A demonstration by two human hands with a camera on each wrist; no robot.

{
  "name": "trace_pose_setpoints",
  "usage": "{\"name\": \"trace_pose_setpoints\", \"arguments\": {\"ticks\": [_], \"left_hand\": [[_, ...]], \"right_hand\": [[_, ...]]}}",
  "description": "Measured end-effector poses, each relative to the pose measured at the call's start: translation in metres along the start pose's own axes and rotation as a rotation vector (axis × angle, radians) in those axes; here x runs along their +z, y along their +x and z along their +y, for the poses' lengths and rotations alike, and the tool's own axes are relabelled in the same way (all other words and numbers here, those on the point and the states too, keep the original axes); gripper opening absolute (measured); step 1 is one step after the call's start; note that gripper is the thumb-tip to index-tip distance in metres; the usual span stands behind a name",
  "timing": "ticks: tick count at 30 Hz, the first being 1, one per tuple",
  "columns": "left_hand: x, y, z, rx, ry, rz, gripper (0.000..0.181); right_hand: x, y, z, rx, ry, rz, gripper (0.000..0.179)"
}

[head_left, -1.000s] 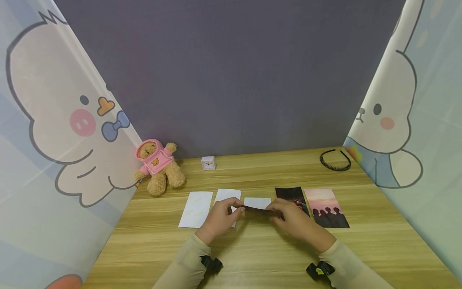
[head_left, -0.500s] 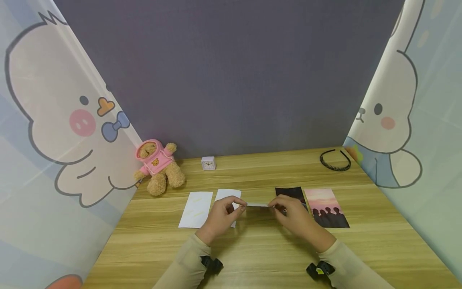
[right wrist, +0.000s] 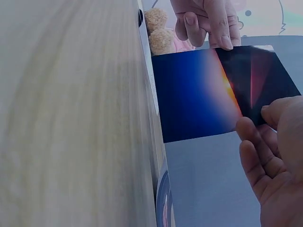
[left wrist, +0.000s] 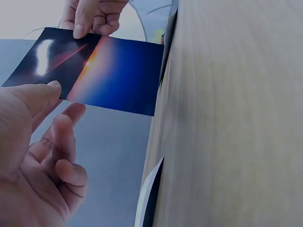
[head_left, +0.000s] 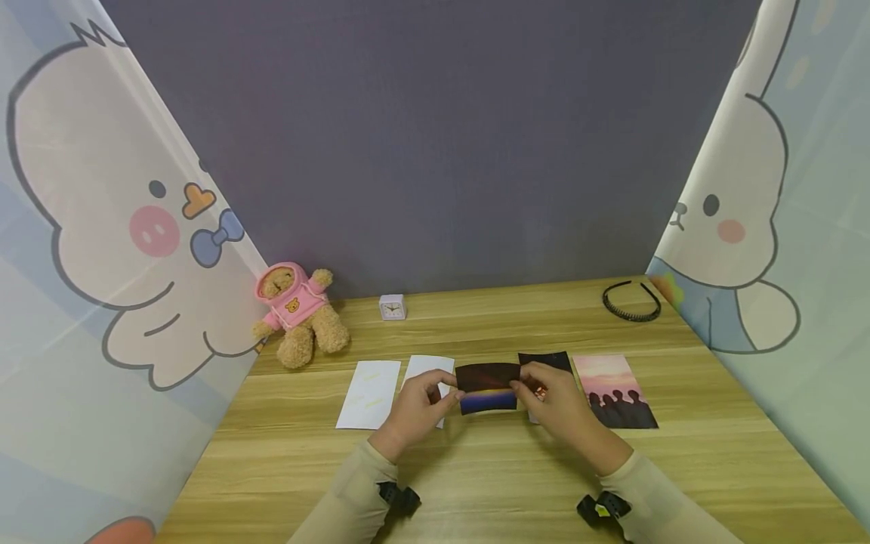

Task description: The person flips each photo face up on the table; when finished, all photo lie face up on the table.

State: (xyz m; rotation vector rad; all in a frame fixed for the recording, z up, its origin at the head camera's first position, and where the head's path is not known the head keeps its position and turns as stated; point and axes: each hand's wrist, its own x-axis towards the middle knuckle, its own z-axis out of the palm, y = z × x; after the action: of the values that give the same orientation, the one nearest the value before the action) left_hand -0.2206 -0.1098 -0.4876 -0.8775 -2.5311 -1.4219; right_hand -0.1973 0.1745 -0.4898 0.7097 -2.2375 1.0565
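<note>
Both hands hold one glossy photo (head_left: 489, 399) above the middle of the table. It is black on top, with a glowing orange line over a blue band, and bows slightly. My left hand (head_left: 416, 404) pinches its left edge between thumb and fingers; in the left wrist view the thumb presses on the dark part (left wrist: 61, 52). At the other edge, my right hand (head_left: 559, 404) pinches it the same way. Two white sheets (head_left: 370, 393) lie by the left hand, one partly hidden. Behind the right hand lies a dark photo (head_left: 545, 361), beside a pink-sky photo (head_left: 615, 389).
A teddy bear (head_left: 299, 313) in a pink hoodie sits at the back left. A small white clock (head_left: 392, 307) stands to its right, and a black headband (head_left: 632, 306) lies at the back right. A grey panel (head_left: 435, 151) rises behind the wooden table (head_left: 489, 483).
Between the hands the photo has turned from nearly edge-on, with some white showing, to its picture side facing the head camera. Both hands stay in about the same place.
</note>
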Motion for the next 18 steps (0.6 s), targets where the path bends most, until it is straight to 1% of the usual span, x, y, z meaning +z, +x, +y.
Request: {"name": "trace_pose_setpoints", "arguments": {"ticks": [3,6,10,13,18], "left_hand": [[0.001,-0.0001,0.0008,-0.004,-0.003,-0.005,0.01],[0.0017,-0.0003,0.0023,-0.006,-0.007,-0.005,0.008],[0.0023,-0.0004,0.0035,-0.005,0.003,-0.004,0.006],[0.0025,-0.0007,0.0033,-0.002,0.017,-0.007,0.005],[0.0021,-0.0011,0.0032,-0.008,0.007,-0.016,0.004]], "right_hand": [[-0.0004,0.0002,-0.0016,0.018,0.03,0.009,0.029],[-0.0012,0.0001,-0.0039,0.065,0.077,-0.001,0.026],[-0.0017,-0.0009,-0.0047,0.119,0.127,-0.022,0.015],[-0.0019,-0.0013,-0.0049,0.138,0.142,-0.03,0.008],[-0.0016,-0.0009,-0.0059,0.148,0.148,-0.031,0.013]]}}
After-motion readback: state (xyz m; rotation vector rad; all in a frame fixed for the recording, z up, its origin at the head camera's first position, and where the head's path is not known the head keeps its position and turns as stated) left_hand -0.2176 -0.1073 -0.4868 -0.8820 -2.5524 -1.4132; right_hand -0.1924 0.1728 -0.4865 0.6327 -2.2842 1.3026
